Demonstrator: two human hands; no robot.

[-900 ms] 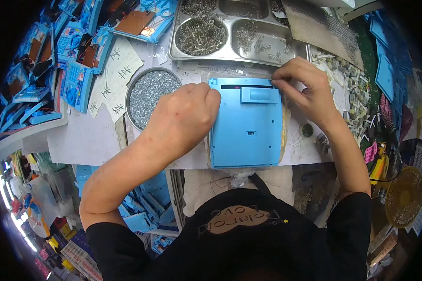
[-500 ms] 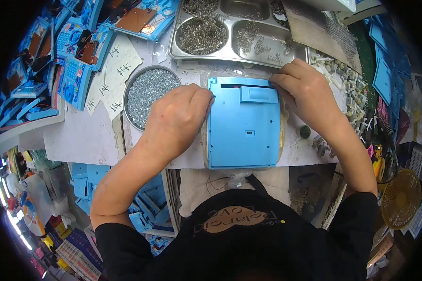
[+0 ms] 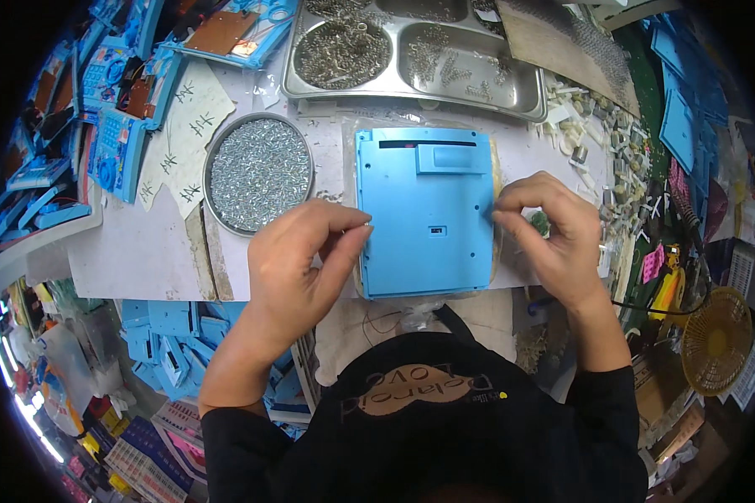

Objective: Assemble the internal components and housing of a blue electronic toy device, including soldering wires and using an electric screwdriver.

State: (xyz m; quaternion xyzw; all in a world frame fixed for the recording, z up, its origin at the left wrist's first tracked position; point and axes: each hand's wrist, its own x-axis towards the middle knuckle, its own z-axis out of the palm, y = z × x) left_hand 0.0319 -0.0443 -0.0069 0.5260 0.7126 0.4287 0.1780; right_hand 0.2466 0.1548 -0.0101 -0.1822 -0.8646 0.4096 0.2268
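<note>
A blue plastic housing (image 3: 424, 201) lies flat in front of me, its slot and raised block at the far end and a small rectangular opening near the middle. At its left edge, my left hand (image 3: 302, 260) has thumb and forefinger pinched together; a tiny pale speck shows at the fingertips, too small to name. On the opposite edge, my right hand (image 3: 554, 230) is closed in a pinch, and whatever may be between those fingertips is hidden. A round metal dish (image 3: 209, 197) full of small silvery screws (image 3: 260, 172) stands left of the housing.
Behind the housing is a steel compartment tray (image 3: 403, 105) with springs and small metal parts. Blue assemblies (image 3: 117, 142) pile up at the far left. White plastic pieces (image 3: 591, 126) lie on the right, near a green round object (image 3: 538, 222). A yellowish fan (image 3: 717, 342) stands lower right.
Both hands have come down from the housing's far corners toward the middle of its side edges. My view has shifted slightly; the housing still lies flat.
</note>
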